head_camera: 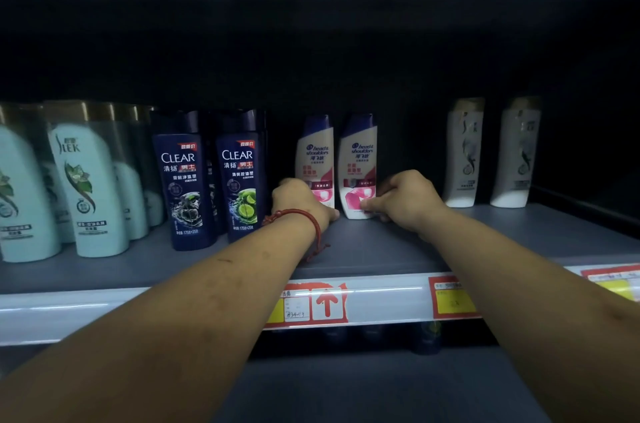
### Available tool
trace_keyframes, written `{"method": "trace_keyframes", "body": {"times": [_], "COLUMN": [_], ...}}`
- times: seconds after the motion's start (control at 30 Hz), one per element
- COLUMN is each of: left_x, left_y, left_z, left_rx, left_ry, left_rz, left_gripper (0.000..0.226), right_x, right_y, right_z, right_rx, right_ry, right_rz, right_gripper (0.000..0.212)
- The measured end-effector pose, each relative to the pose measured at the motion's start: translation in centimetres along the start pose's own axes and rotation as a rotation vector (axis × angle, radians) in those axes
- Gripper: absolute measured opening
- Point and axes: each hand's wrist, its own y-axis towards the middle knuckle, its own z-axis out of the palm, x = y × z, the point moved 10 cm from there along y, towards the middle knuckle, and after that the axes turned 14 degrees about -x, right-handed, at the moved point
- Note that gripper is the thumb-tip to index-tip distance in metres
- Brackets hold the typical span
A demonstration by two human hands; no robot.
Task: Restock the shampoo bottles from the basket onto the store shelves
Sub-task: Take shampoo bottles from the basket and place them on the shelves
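Two white and pink Head & Shoulders bottles with purple caps stand upright side by side on the grey shelf (381,249). My left hand (299,203), with a red cord at the wrist, grips the base of the left bottle (315,152). My right hand (403,197) grips the base of the right bottle (358,159), thumb on its front. The basket is out of view.
To the left stand two dark blue Clear bottles (239,177) with more behind them, and several mint Slek bottles (93,187). Two white bottles (464,152) stand to the right. Price labels (311,305) line the shelf's front edge. Dark bottle caps show on the shelf below.
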Motion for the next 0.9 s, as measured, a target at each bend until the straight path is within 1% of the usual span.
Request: {"method": "trace_keyframes", "body": {"times": [0.1, 0.2, 0.5, 0.9], "left_x": [-0.25, -0.51, -0.68, -0.84], "left_y": [-0.18, -0.27, -0.27, -0.40], "left_z": [-0.12, -0.14, 0.17, 0.31], "left_rx": [0.003, 0.004, 0.024, 0.030], "left_ry": [0.011, 0.031, 0.036, 0.043], "left_rz": [0.039, 0.061, 0.060, 0.072], "left_gripper": [0.074, 0.068, 0.061, 0.063], "right_x": [-0.03, 0.17, 0.46, 0.89], "right_y": [-0.01, -0.19, -0.31, -0.85], "right_z": [0.04, 0.02, -0.03, -0.12], "right_rx": [-0.005, -0.009, -0.005, 0.016], "right_ry": [-0.048, -0.092, -0.119, -0.112], "right_rz": [-0.008, -0.026, -0.054, -0.053], "right_gripper": [0.039, 0.040, 0.044, 0.035]}}
